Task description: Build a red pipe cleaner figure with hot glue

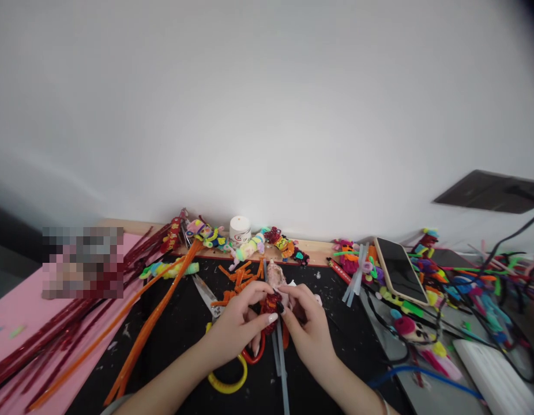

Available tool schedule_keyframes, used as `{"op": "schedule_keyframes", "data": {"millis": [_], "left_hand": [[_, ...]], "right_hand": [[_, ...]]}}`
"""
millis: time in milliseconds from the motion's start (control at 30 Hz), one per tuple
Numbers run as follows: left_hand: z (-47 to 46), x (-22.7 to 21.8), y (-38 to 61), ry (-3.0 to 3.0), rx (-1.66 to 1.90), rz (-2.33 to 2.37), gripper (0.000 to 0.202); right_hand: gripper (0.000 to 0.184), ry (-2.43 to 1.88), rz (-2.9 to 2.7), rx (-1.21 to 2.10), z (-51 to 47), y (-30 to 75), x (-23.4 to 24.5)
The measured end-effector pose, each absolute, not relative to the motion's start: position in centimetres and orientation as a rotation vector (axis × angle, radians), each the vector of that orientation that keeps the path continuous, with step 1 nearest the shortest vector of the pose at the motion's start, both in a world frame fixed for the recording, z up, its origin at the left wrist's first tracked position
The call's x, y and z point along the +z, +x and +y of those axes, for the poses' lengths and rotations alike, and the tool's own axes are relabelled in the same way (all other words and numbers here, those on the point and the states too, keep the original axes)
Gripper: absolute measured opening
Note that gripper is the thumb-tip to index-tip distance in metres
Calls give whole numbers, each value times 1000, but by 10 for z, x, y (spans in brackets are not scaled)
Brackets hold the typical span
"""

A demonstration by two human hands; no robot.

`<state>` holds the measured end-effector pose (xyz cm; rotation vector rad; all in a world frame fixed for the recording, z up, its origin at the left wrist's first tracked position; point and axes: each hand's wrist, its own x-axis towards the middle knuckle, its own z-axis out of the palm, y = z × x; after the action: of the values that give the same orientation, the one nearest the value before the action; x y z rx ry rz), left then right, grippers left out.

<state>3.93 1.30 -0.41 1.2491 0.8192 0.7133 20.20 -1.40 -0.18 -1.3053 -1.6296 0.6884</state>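
Between my two hands is a small dark red, glittery pipe-cleaner piece [272, 304]. The fingers of my left hand [245, 323] are closed round its left side, with the thumb pressed against it. My right hand [305, 317] pinches it from the right, its dark thumbnail touching the red piece. A pale, pinkish thing [275, 274] lies just beyond the fingers; its kind is unclear. Scissors with yellow and red handles [227, 387] rest under and beside my left hand. Translucent glue sticks [282, 374] stretch towards me below the hands. Short orange pipe-cleaner pieces [241, 278] are scattered behind my left hand.
Long red pipe cleaners [72, 311] and orange ones [150, 317] lie at left, partly over a pink sheet [16, 346]. Fuzzy figures [249, 245] and a white cup [240, 229] line the wall. At right are a phone [401, 271], cables, a white box [494, 377] and more figures.
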Motion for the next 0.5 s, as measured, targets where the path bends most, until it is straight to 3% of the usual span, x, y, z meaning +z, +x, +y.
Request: {"op": "schedule_keyframes", "data": {"millis": [500], "left_hand": [[13,-12,40,1182,669,799,20]], "right_hand": [[16,-1269,-1644,678,-16,201,-11]]}}
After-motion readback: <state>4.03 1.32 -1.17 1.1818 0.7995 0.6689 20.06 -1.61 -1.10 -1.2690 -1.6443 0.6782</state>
